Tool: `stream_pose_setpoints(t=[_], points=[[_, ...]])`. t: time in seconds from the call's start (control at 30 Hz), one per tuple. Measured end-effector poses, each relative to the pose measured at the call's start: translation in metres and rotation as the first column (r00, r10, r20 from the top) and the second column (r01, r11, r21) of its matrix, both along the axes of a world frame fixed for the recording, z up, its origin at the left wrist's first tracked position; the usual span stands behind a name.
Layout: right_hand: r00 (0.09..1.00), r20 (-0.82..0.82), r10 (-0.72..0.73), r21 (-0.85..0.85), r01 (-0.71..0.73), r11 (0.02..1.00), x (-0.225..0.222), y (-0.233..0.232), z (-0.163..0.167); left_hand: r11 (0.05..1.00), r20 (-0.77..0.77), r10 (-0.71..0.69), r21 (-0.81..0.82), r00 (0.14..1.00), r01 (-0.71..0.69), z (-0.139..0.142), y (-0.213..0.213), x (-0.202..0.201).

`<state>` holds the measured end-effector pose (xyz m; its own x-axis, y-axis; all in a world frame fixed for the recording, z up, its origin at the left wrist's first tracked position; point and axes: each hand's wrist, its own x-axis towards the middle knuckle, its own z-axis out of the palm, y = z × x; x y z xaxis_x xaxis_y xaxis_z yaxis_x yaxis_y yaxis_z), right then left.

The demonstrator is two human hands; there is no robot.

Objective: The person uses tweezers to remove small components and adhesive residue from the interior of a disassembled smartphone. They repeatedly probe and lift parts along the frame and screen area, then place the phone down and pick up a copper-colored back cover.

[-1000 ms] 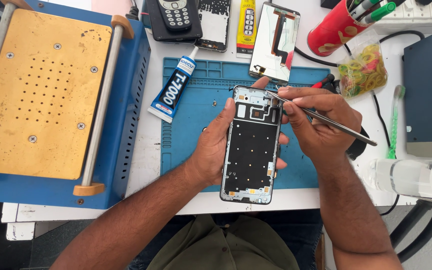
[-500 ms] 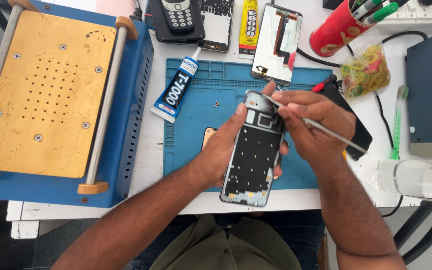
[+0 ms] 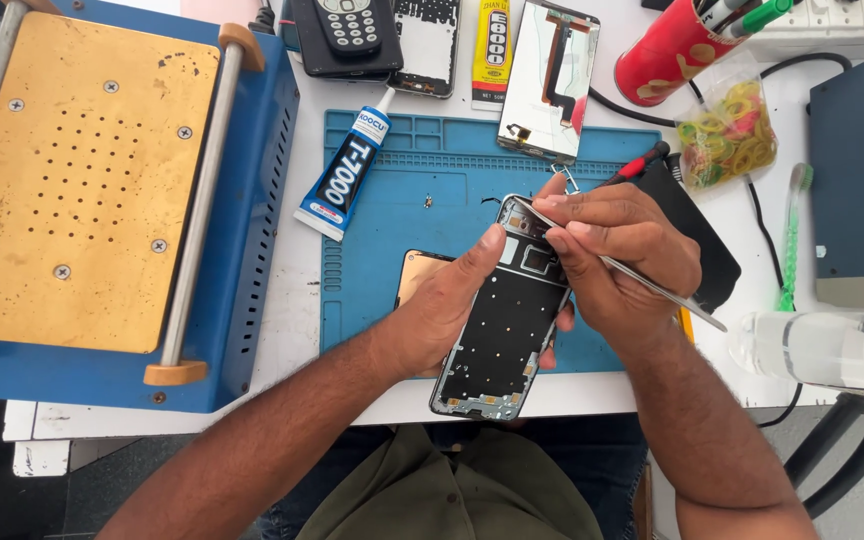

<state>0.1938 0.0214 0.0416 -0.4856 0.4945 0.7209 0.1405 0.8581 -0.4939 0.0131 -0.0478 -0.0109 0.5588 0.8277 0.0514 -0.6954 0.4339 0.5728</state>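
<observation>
Landmark: blue silicone repair mat (image 3: 422, 190), lying on the white surface (image 3: 292, 340).
Red cup: red cylindrical pen holder (image 3: 664, 50), beyond the mat's far right corner; green and dark marker pens (image 3: 742, 15) standing in it.
Clear bag: transparent plastic bag (image 3: 727, 130), right of the mat's far edge; full of yellow, green and pink rubber bands.
Phone frame: black rectangular phone midframe with silver rim (image 3: 502, 330), tilted over the mat's right half, lower end past the near edge.
Left hand (image 3: 447, 300): wrapped round the frame's left edge, thumb pressed on its upper face.
Right hand (image 3: 617, 260): fingers pinched on thin metal tweezers (image 3: 642, 285), tips at the frame's top end.
Under the frame: copper-coloured flat plate (image 3: 417, 275), partly hidden by the left hand.
Left of the mat: big blue machine with a perforated brass-coloured plate (image 3: 82, 180).
On the far edge: detached phone screen panel with ribbon cable (image 3: 547, 80).
Packages: white and blue glue tube with dark label (image 3: 344, 175), slanting across the mat's far left corner; yellow rectangular pack (image 3: 490, 50), beyond the far edge.
</observation>
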Motion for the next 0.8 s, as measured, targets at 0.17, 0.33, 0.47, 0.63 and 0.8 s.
stream_pose_setpoints(t=[0.17, 0.33, 0.47, 0.63, 0.8], points=[[0.993, -0.105, 0.046, -0.094, -0.055, 0.994, 0.003, 0.002, -0.008, 0.999, -0.021, -0.048, -0.002, 0.999, 0.048, -0.001, 0.0, -0.001], [0.99, -0.131, 0.058, -0.129, -0.075, 0.989, 0.006, 0.003, -0.012, 0.999, -0.073, -0.041, 0.02, 0.997, 0.043, -0.001, 0.0, -0.001], [0.987, -0.138, 0.082, -0.141, -0.101, 0.985, 0.007, 0.005, -0.013, 0.999, -0.09, -0.043, 0.026, 0.995, 0.045, -0.002, 0.002, -0.001], [0.992, -0.104, 0.064, -0.111, -0.075, 0.991, 0.007, 0.005, -0.012, 0.999, -0.073, -0.048, -0.001, 0.996, 0.049, -0.003, 0.004, 0.0], [0.991, -0.131, 0.016, -0.086, -0.028, 0.996, 0.001, 0.0, -0.014, 0.998, -0.113, 0.018, 0.063, 0.993, -0.011, 0.0, 0.003, 0.002]])
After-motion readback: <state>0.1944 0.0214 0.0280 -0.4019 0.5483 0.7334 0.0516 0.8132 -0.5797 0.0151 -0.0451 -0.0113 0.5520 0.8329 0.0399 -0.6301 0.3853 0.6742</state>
